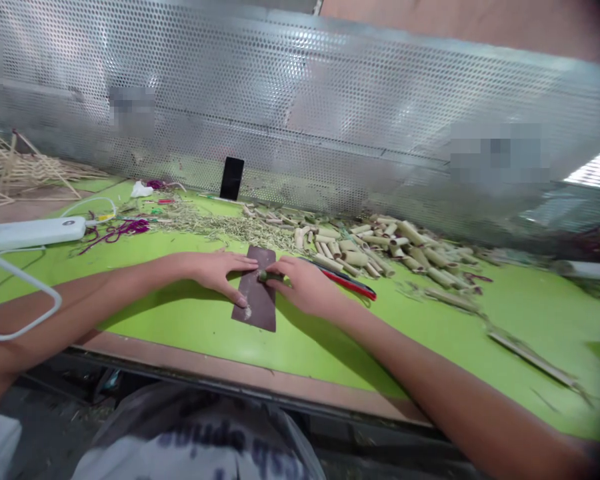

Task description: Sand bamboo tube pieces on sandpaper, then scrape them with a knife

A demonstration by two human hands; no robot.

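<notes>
A dark brown sheet of sandpaper (256, 293) lies flat on the green tabletop (190, 333) between my hands. My left hand (217, 275) rests on its left edge with the fingers spread, pressing it down. My right hand (300, 283) pinches a small green bamboo piece (266, 275) against the sheet's upper middle. The fingers hide most of that piece. Pale dust marks the sandpaper near my left thumb. Just beyond my right hand lie a red strip and a dark strip (347, 283).
Cut bamboo tubes (375, 250) and fine shavings (215, 225) lie beyond my hands. Further left are a white power bank (33, 233) and purple cord (120, 230). A phone (231, 179) stands against a perforated metal panel (300, 87). A long bamboo strip (530, 357) lies at right.
</notes>
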